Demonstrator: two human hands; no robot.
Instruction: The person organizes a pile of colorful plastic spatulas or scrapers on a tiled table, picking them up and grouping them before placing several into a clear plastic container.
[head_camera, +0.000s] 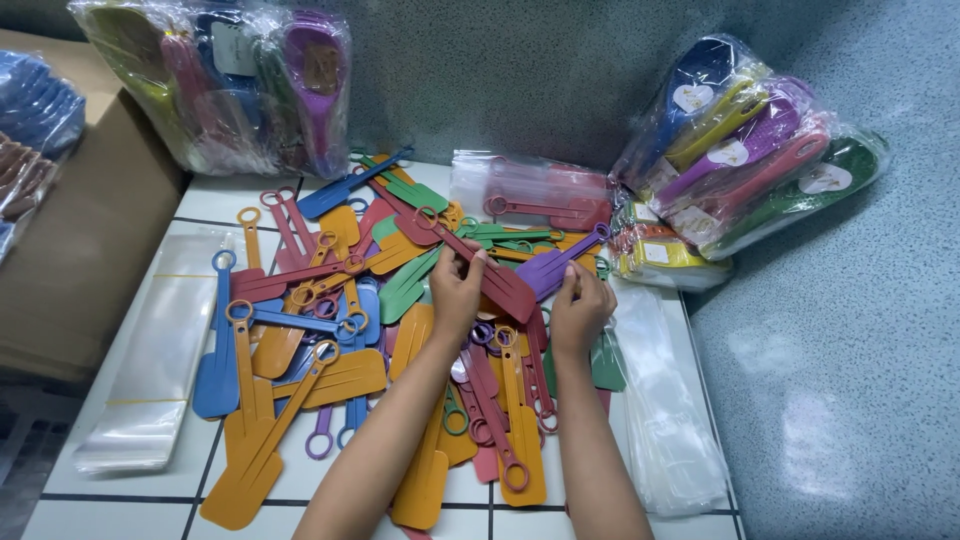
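A heap of flat plastic paddles with ring-ended handles, in orange, blue, red, green and purple, covers a white tiled surface. My left hand grips a dark red paddle that lies slanted across the middle of the heap. My right hand is closed on a purple paddle whose ring points up and right. The two hands are close together above the pile, with both forearms coming in from the bottom edge.
Clear plastic sleeves lie at the left and at the right. Bagged bundles of coloured paddles stand at the back left and back right. A brown cardboard box sits at the left. A grey wall runs behind.
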